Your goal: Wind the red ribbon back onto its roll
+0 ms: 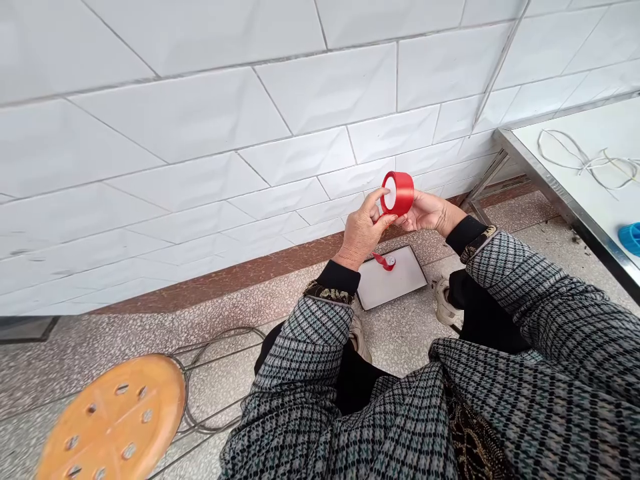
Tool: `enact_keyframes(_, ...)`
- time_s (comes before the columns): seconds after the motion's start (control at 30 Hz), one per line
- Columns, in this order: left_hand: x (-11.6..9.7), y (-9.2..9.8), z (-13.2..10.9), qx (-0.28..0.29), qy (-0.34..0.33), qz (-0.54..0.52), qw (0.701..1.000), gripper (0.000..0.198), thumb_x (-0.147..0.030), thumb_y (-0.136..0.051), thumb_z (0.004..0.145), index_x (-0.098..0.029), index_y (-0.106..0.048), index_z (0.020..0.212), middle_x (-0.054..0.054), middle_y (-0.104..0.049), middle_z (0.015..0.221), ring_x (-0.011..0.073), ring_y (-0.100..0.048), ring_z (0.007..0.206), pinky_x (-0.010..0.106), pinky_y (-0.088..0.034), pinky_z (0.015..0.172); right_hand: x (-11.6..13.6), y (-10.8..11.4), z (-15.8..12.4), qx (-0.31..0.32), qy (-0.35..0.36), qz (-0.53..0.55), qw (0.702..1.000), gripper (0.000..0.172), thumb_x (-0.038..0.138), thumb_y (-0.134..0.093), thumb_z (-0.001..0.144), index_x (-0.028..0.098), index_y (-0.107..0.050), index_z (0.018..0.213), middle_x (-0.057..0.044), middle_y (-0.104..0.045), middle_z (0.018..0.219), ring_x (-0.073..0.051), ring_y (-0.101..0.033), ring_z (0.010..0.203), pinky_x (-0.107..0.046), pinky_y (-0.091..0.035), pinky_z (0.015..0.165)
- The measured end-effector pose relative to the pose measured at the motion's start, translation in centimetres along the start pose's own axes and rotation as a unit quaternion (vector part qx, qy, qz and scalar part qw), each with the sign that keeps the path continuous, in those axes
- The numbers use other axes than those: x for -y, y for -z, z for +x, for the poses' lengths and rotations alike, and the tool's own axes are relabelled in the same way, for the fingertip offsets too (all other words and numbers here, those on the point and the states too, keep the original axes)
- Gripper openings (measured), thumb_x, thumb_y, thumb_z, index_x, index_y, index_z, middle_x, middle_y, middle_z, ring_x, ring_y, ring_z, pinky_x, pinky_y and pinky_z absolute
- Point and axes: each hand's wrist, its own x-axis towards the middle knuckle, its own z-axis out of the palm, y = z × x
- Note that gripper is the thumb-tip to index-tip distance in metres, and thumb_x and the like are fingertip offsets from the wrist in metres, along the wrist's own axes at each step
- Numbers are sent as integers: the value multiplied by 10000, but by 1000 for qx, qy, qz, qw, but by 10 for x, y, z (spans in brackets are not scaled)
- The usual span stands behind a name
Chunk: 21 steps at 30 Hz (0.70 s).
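A roll of glossy red ribbon [404, 191] with a white core side is held up in front of the tiled wall. My left hand [363, 225] grips it from the left, index finger against the white face and thumb at the lower edge. From the right, my right hand [426, 211] holds the roll's lower right side; some of its fingers are hidden behind the ribbon. Below on the floor lies a shallow white tray [395, 283] with a dark rim. On it rests a small piece of red ribbon [384, 261] beside a small pale round piece.
A metal-edged table [575, 200] stands at the right, bearing a loose white cable [583, 160] and a blue round object [631, 238]. An orange stool [113, 427] with holes and a wire-frame base is at lower left. White tiles [200, 120] line the wall ahead.
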Motion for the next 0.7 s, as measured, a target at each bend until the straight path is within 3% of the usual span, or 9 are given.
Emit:
enact_keyframes(0.17, 4, -1, 2, 10, 8, -39, 999, 418, -94, -832, 784, -238, -755, 1169, -143, -331, 526, 100, -326, 503, 267, -331, 592, -4, -10, -4, -25, 12, -46, 999, 306, 402, -544, 1152, 153, -666, 1024, -34, -694, 725, -87, -505, 494, -140, -473, 426)
enact_keyframes(0.37, 3, 1, 3, 29, 51, -138, 989, 376, -157, -843, 751, -216, -716, 1100, -151, -338, 504, 78, -296, 462, 242, -254, 519, -6, -13, -4, -71, 62, -148, 985, 338, 462, -655, 1106, 162, -693, 956, -27, -681, 699, -104, -546, 546, -156, -491, 456)
enact_keyframes(0.47, 6, 5, 5, 45, 77, -184, 979, 371, -197, -850, 742, -219, -702, 1082, -156, -335, 492, 68, -281, 434, 234, -228, 490, -4, -9, -4, -97, 151, -221, 958, 242, 378, -834, 980, 163, -724, 955, -35, -731, 770, -117, -618, 614, -175, -558, 516)
enact_keyframes(0.57, 9, 10, 6, 85, 101, -228, 965, 413, -263, -876, 731, -223, -693, 1099, -157, -334, 486, 68, -298, 409, 234, -212, 466, -2, -7, -6, -90, 241, -289, 922, 301, 337, -943, 856, 167, -767, 1032, -48, -787, 897, -153, -712, 759, -210, -623, 617)
enact_keyframes(0.7, 9, 16, 7, 119, 121, -257, 951, 477, -325, -903, 710, -214, -691, 1123, -145, -389, 476, 73, -341, 388, 237, -206, 438, -4, -7, -8, -70, 265, -327, 904, 364, 372, -960, 814, 171, -779, 1058, -48, -800, 917, -164, -729, 796, -228, -632, 664)
